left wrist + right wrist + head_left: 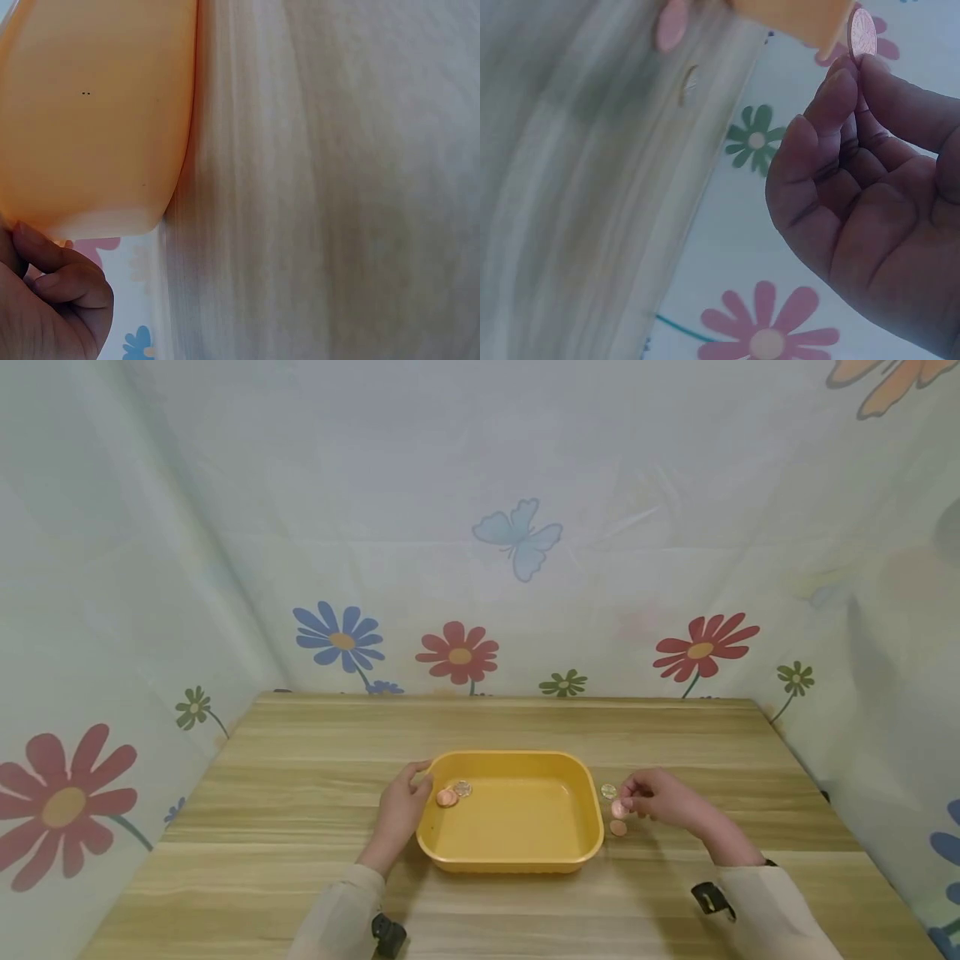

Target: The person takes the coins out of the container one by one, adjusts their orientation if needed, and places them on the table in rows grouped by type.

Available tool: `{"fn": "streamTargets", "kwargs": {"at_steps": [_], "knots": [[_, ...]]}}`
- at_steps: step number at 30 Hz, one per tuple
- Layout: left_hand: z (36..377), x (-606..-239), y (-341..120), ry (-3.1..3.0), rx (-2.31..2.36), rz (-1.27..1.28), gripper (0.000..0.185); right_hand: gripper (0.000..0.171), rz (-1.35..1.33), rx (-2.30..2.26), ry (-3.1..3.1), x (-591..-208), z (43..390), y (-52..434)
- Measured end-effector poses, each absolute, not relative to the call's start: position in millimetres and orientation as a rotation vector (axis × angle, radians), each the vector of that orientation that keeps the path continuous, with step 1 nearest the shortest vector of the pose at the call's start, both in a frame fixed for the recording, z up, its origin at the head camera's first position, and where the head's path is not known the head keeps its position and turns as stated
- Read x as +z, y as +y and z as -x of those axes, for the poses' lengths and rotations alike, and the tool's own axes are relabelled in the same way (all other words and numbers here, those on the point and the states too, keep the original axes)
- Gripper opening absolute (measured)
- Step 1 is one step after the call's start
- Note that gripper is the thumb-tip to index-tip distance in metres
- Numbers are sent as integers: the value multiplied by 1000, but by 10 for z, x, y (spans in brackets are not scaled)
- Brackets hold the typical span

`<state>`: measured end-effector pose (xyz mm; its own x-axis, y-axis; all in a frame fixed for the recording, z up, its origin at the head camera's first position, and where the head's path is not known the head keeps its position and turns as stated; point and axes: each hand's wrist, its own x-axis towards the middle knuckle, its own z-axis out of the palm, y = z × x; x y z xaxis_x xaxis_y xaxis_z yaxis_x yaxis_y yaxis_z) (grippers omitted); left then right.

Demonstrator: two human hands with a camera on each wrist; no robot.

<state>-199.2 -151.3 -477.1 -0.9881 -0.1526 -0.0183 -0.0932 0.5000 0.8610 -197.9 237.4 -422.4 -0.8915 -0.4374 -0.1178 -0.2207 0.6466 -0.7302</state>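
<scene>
A yellow plastic tray [585, 852] sits near the table's front middle, with two coins [453, 793] lying at its left end. My left hand [405, 806] holds the tray's left rim, thumb on the edge; in the left wrist view curled fingers [64, 281] lie under the tray [90, 112]. My right hand [660, 797] is just right of the tray and pinches a copper coin [862, 33] between thumb and fingertips. On the table by that hand lie a silver coin [608, 791] and a copper coin [618, 828].
The wooden table [300, 777] is enclosed at the back and both sides by a pale cloth wall [525, 527] printed with flowers and butterflies. A dark strap [708, 897] shows at each wrist.
</scene>
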Motion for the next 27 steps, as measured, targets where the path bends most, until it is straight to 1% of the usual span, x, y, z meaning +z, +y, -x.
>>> {"fn": "streamTargets", "kwargs": {"at_steps": [13,20,27], "knots": [[1993,-4772,-1520,-2682,-1520,-229,39,7,410,-1026,2637,-4469,1984,2723],[2007,-4782,-1519,-2682,-1509,-236,38,6,329,-1006,2637,-4537,1994,2759],[2003,-4781,-1522,-2690,-1502,-237,38,6,349,-960,2671,-4555,1994,2765]]}}
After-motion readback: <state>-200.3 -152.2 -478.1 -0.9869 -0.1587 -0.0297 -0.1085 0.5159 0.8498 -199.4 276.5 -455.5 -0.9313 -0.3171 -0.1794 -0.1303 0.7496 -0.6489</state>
